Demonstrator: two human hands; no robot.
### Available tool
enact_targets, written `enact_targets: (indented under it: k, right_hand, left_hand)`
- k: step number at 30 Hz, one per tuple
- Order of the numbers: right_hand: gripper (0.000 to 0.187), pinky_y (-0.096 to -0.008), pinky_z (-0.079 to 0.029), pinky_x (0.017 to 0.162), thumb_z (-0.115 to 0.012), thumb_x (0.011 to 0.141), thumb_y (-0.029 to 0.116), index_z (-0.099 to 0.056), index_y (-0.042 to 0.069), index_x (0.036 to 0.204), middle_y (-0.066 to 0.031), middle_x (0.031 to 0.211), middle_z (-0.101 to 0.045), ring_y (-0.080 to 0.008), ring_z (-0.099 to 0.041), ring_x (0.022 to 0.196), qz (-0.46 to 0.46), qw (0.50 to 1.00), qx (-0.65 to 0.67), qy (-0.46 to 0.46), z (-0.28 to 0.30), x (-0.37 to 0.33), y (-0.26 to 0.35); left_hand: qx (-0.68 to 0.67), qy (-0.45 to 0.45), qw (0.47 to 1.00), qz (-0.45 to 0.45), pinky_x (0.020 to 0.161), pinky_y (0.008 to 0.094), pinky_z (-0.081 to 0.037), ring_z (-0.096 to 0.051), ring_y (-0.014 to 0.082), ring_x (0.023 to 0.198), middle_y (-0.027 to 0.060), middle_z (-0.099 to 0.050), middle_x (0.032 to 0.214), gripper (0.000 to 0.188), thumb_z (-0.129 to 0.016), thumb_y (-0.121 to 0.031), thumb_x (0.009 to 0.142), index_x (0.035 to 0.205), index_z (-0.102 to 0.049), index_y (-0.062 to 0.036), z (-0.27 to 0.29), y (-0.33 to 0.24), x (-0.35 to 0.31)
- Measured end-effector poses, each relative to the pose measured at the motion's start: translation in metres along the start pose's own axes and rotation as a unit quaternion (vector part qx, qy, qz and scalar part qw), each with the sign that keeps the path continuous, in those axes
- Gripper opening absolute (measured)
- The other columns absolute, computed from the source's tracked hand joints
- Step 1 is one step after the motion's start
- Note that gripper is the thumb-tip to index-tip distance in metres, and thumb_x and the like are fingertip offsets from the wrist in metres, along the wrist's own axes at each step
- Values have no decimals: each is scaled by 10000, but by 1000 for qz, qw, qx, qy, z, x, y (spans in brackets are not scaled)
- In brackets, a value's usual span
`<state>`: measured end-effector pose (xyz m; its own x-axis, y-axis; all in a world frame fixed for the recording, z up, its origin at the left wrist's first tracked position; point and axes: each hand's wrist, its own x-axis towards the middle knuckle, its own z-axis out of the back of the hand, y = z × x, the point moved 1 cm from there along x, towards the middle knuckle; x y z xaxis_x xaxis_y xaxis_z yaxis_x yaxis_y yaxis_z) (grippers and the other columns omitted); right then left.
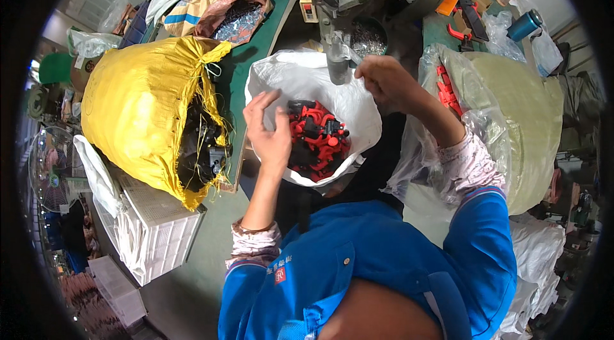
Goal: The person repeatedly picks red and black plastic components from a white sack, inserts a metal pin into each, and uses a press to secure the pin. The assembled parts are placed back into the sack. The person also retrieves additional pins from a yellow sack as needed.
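A white woven sack [358, 110] stands gaping in front of me, with red and black plastic parts [320, 135] heaped inside. Over its left rim is my left hand [270, 132], its fingers apart and slightly blurred, with nothing visible in them. My right hand [389, 81] is raised at the sack's far right rim, fingers curled together beside the grey metal head [337, 62] of a machine. Whatever those fingers hold, if anything, is hidden.
A yellow woven sack [144, 110] of black parts lies left, above a white plastic crate [167, 238]. Behind are an opened bag of small metal pieces [236, 23] and a round tub of metal pieces [369, 38]. Right stands a clear-lined sack [524, 129] with red parts.
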<state>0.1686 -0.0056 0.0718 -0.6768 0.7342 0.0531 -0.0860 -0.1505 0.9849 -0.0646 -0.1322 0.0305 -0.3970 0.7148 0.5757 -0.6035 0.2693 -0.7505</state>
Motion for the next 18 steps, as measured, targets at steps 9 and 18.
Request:
enact_targets:
  k: [9, 18]
  right_hand:
    - [132, -252, -308, 432, -474, 868, 113, -577, 31, 863, -2, 564, -434, -101, -381, 448, 173, 978, -23, -116, -14, -3, -28]
    - [191, -230, -245, 378, -445, 930, 174, -565, 27, 903, 17, 526, -383, -73, -305, 394, 338, 918, -151, -143, -6, -1, -52]
  left_hand:
    - [-44, 8, 999, 25, 954, 341, -387, -509, 254, 1085, 112, -593, 1033, 224, -571, -2, 801, 1009, -647, -34, 11, 0, -8]
    - [-87, 27, 996, 23, 923, 317, -407, -534, 228, 1042, 113, -604, 1021, 218, -560, 16, 806, 1005, -640, -18, -5, -16, -7]
